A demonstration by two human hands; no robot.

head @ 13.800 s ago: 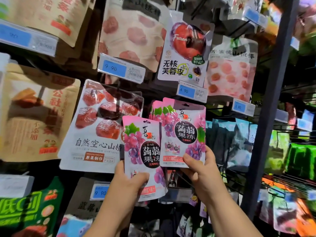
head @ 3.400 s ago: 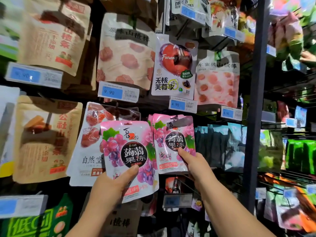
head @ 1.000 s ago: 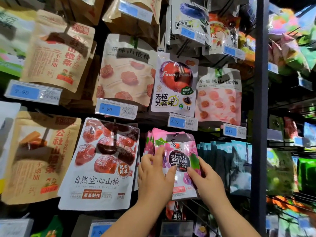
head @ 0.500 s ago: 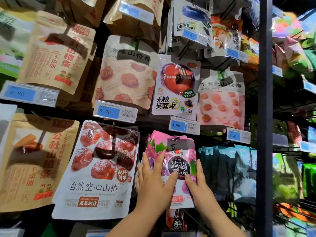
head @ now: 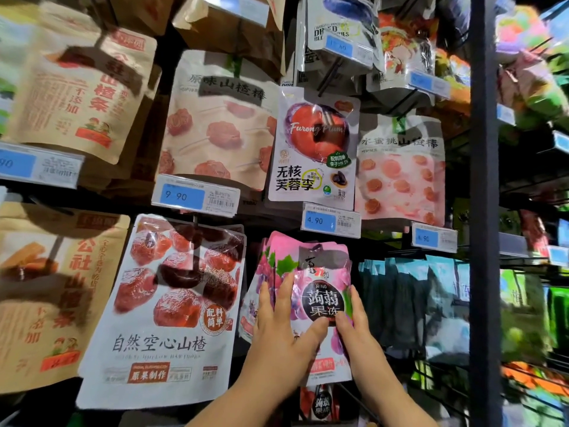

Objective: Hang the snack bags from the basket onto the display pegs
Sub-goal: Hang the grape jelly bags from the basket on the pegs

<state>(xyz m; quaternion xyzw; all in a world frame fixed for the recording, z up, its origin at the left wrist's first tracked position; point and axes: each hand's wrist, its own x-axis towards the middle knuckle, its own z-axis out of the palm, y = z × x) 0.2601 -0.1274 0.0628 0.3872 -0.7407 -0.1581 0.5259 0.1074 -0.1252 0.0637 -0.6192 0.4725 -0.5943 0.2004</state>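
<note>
A stack of pink grape konjac jelly bags (head: 320,272) hangs from a peg below the 4.90 price tag (head: 331,220). My left hand (head: 281,331) lies on the left half of the front bag, fingers straight and pointing up. My right hand (head: 354,325) lies flat along the bag's right edge, fingers straight. The two thumbs meet below the black round label. Neither hand holds a loose bag. The basket is out of view.
A large white hawthorn bag (head: 166,309) hangs directly to the left, and dark teal bags (head: 409,300) to the right. A plum bag (head: 314,146) and other snack bags hang above. A dark upright post (head: 483,211) stands at the right.
The pink bag that my left hand held loose seconds ago now hangs with the stack. Over the last second both hands stayed flat on the front bag, thumbs drawing together.
</note>
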